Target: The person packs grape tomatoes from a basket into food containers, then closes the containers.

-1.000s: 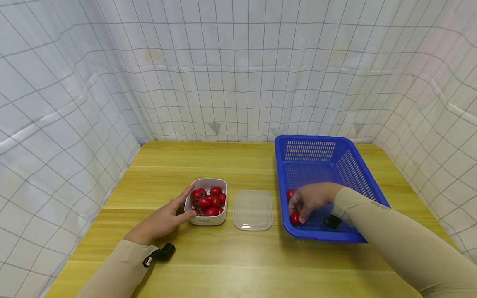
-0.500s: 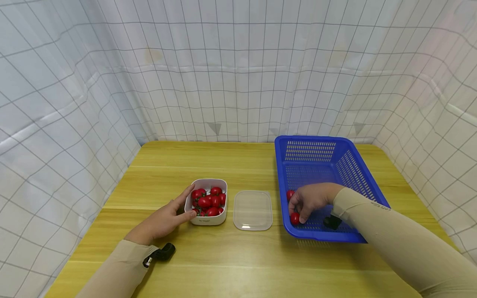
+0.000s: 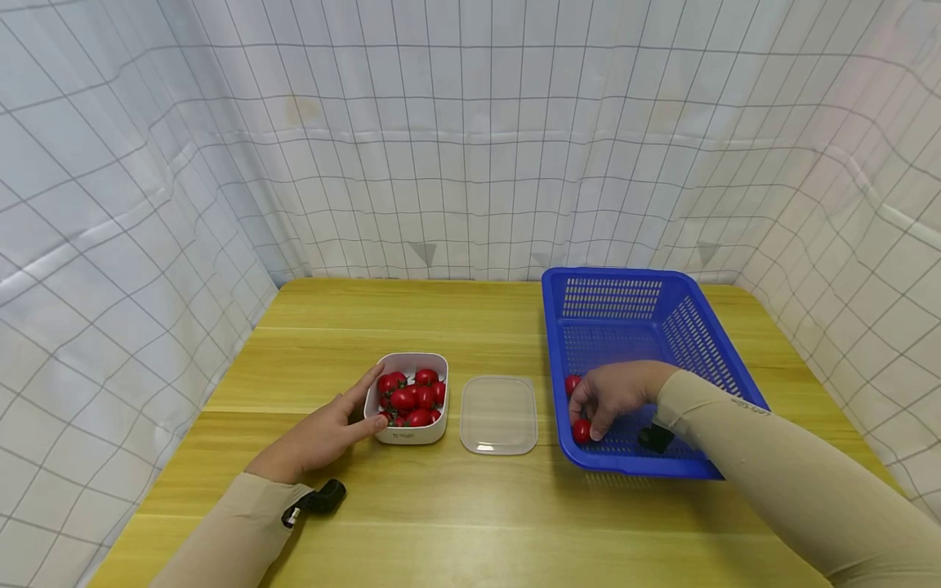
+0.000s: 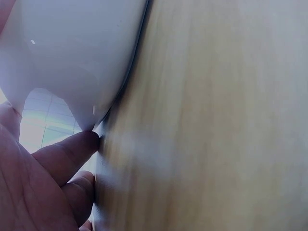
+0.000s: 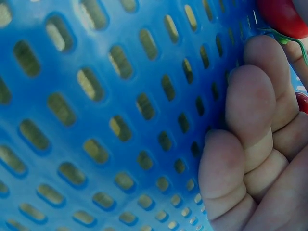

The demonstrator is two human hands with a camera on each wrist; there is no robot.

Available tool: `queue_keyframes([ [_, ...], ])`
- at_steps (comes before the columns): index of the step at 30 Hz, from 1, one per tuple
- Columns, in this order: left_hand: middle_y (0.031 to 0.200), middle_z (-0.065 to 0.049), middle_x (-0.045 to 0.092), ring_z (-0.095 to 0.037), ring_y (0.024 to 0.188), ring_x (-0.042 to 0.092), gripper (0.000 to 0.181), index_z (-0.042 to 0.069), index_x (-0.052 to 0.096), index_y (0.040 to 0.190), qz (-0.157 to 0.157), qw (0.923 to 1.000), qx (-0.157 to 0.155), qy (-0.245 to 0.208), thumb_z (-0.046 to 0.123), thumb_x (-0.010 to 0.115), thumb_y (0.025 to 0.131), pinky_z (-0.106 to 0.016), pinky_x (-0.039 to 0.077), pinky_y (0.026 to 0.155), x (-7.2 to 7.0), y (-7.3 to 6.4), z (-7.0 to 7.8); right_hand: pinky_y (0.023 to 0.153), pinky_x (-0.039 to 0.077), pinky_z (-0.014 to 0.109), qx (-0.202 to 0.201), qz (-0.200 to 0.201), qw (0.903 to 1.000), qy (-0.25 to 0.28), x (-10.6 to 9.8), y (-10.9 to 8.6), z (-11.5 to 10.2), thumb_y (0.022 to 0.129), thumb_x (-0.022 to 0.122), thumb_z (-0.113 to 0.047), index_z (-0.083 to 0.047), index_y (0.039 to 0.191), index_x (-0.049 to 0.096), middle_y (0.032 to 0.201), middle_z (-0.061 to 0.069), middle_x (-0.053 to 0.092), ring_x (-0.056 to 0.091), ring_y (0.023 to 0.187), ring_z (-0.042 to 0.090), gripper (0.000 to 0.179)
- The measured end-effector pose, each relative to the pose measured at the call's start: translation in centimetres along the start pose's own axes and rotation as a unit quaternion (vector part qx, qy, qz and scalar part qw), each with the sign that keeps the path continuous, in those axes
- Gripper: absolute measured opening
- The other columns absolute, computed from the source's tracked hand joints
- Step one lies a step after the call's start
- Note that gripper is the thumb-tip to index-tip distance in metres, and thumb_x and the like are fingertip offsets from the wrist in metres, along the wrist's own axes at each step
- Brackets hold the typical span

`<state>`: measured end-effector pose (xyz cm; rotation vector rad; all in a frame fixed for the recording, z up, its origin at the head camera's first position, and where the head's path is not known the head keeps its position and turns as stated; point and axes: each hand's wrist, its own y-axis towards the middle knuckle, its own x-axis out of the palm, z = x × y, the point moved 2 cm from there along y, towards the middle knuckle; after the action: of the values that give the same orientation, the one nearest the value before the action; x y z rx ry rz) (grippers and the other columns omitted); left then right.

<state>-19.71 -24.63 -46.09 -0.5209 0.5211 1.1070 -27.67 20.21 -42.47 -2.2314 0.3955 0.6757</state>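
Note:
Several red cherry tomatoes [image 3: 404, 398] fill a white square container [image 3: 412, 438] left of centre in the head view. My left hand [image 3: 321, 434] rests against its left side and front corner, thumb and fingers spread and fairly straight. In the left wrist view, fingertips [image 4: 89, 139] touch the container's wall [image 4: 72, 43] near its base. Inside the blue basket [image 3: 555, 351], my right hand [image 3: 621, 392] pinches a cherry tomato [image 3: 581, 431] at the near left corner. Another cherry tomato [image 3: 573, 382] lies by the basket's left wall. The right wrist view shows a tomato [image 5: 286, 17] with a green stem beside curled fingers [image 5: 250, 103].
A clear square lid [image 3: 498, 415] lies flat on the wooden table [image 3: 441, 514], between the white container and the basket. White grid-patterned curtains [image 3: 470, 147] hang around the back and sides of the table.

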Motion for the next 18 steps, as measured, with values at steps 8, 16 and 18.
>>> queue_keyframes([
  [8,0.176,-0.020,0.014,-0.054,0.159,0.016,0.083,0.044,0.007,0.169,0.001,1.0000,-0.001,-0.006,0.047,0.061,0.106,-0.075,0.022,0.122,-0.01,0.03,0.01,0.067,0.044,0.021,0.003,0.001,1.0000,0.000,-0.01,0.09,-0.04,0.083,0.084,-0.009,-0.012,0.102,0.075,0.079,-0.008,0.064,0.055,0.072,0.006,0.022],
  [16,0.177,-0.020,0.013,-0.054,0.159,0.015,0.083,0.045,0.007,0.169,-0.003,1.0000,-0.004,-0.009,0.047,0.061,0.106,-0.075,0.021,0.122,-0.02,-0.01,0.04,0.067,0.044,0.022,0.012,0.008,0.9999,0.003,0.01,-0.03,-0.11,0.082,0.084,-0.008,-0.015,0.100,0.075,0.078,-0.007,0.065,0.055,0.072,0.007,0.021],
  [18,0.177,-0.019,0.012,-0.054,0.159,0.015,0.083,0.046,0.007,0.168,-0.003,0.9999,-0.004,-0.010,0.047,0.061,0.106,-0.075,0.021,0.122,-0.03,-0.03,0.07,0.067,0.044,0.022,0.010,0.008,0.9999,-0.001,0.03,0.00,-0.15,0.082,0.084,-0.008,-0.015,0.100,0.075,0.078,-0.007,0.065,0.056,0.072,0.007,0.021],
])
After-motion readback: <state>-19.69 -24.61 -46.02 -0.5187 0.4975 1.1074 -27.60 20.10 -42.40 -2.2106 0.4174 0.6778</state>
